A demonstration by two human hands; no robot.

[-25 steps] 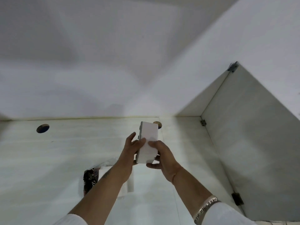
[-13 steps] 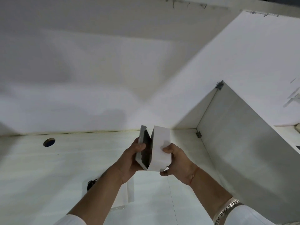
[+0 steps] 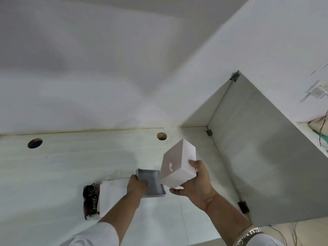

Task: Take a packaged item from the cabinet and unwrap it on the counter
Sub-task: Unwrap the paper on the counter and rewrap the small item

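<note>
My right hand (image 3: 197, 185) grips a white box lid (image 3: 178, 165), held tilted above the pale counter (image 3: 53, 174). My left hand (image 3: 136, 185) holds the grey bottom tray of the box (image 3: 152, 181) just left of and below the lid; the two parts are apart. What lies inside the tray cannot be made out. The open cabinet door (image 3: 257, 157) stands to the right.
A white packet (image 3: 111, 197) lies on the counter under my left forearm, with a dark Dove wrapper (image 3: 91, 201) at its left and clear plastic film behind it. Two round holes (image 3: 35, 143) (image 3: 161, 136) sit near the back wall. Cables and a bag lie far right.
The closed white box has been pulled apart: my right hand lifted the lid up and to the right, my left hand lowered the grey tray toward the counter.
</note>
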